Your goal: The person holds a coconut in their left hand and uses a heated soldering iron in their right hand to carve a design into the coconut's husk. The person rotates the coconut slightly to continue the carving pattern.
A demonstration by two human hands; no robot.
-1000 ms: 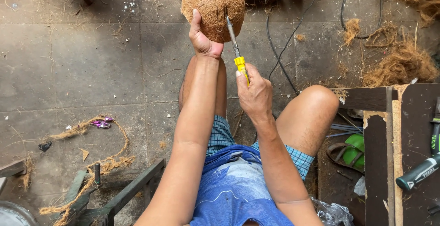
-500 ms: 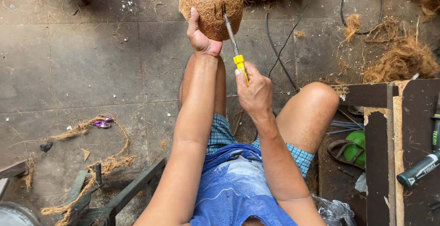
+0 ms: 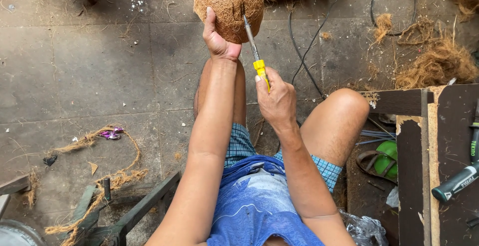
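Observation:
A brown, fibrous coconut (image 3: 228, 4) is held out in front of me at the top middle of the head view. My left hand (image 3: 218, 39) grips its lower left side from below. My right hand (image 3: 276, 99) is closed around the yellow handle of a screwdriver (image 3: 254, 51). The metal shaft points up and away, and its tip is pressed into the husk on the coconut's right side. Both forearms reach out over my knees as I sit above a concrete floor.
Piles of loose coconut fibre (image 3: 439, 64) lie at the upper right, with black cables (image 3: 304, 51) running across the floor. A dark wooden board (image 3: 449, 141) at the right carries tools. A fibre rope (image 3: 107, 176) and a metal frame (image 3: 134, 211) lie lower left.
The coconut and both hands have shifted slightly lower and left in the view. The screwdriver stays pressed into the husk, with the same grip.

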